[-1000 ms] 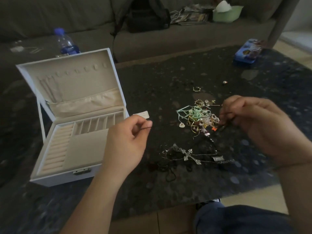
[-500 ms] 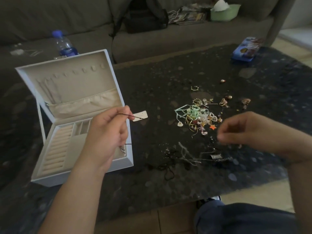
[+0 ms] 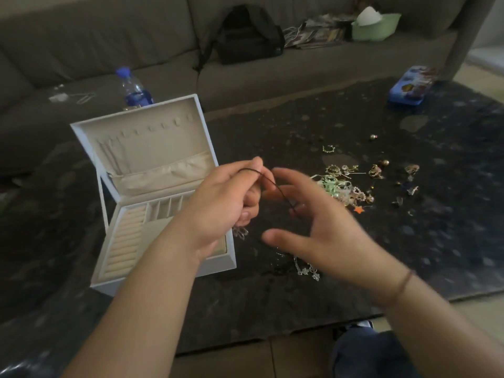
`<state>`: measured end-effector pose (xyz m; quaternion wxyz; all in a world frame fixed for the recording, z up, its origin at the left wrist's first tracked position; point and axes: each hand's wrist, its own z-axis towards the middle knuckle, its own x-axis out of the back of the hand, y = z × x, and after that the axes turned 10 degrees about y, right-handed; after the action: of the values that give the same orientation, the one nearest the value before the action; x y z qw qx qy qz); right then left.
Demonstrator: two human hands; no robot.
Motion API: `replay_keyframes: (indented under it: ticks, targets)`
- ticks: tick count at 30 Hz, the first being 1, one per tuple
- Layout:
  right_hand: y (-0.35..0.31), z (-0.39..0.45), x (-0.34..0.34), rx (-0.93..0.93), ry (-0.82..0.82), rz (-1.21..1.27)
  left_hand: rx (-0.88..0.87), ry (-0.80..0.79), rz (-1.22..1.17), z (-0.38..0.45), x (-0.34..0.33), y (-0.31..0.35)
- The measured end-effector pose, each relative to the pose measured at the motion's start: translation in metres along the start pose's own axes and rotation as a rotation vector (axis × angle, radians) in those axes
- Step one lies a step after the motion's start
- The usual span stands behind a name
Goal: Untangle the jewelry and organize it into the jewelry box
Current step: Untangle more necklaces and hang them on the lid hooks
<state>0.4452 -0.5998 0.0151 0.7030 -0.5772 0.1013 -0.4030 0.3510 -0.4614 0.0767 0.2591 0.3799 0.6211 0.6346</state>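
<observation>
Dark table [image 3: 300, 309]; left hand [image 3: 226, 197] pinches thin black cord [image 3: 275, 185].

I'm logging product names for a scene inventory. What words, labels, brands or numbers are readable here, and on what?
No text can be read anywhere in this view.
Water bottle: blue label, print too blurred to read.
Blue tin: printed picture on the lid, lettering too blurred to read.
Papers on the sofa: print too small to read.
Jewelry box: no lettering visible.

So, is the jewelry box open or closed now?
Open. The jewelry box has its lid raised, showing the beige lining and compartments inside.
</observation>
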Motion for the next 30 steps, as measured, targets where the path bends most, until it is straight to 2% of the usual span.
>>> replay_keyframes:
  ticks: [6,9,11,14,19,22,24,27,29,30]
  targets:
    - [0.001,0.015,-0.03,-0.074,-0.208,-0.093,-0.096,0.005,0.176,-0.005,0.008,0.022]
    - [0.007,0.019,-0.016,-0.141,-0.296,0.054,-0.343,0.141,0.436,-0.001,0.02,0.029]
    - [0.01,0.022,0.007,-0.169,-0.256,0.197,-0.476,0.263,0.555,0.003,0.031,0.031]
    - [0.027,0.024,0.042,-0.182,-0.207,0.271,-0.489,0.332,0.585,0.004,0.049,0.035]
    - [0.059,0.016,0.064,-0.249,-0.323,0.032,-0.471,0.424,0.531,-0.001,0.075,0.039]
    - [0.067,0.011,0.068,-0.253,-0.311,-0.031,-0.429,0.442,0.513,-0.004,0.087,0.034]
    - [0.067,0.008,0.069,-0.245,-0.264,0.013,-0.312,0.33,0.596,-0.009,0.092,0.027]
    - [0.061,0.006,0.067,-0.264,-0.182,0.278,-0.102,-0.068,0.835,-0.022,0.088,0.001]
    - [0.053,0.004,0.062,-0.255,-0.181,0.377,-0.083,-0.264,0.942,-0.031,0.074,-0.024]
    - [0.05,0.003,0.059,-0.241,-0.204,0.4,-0.112,-0.297,0.985,-0.033,0.065,-0.039]
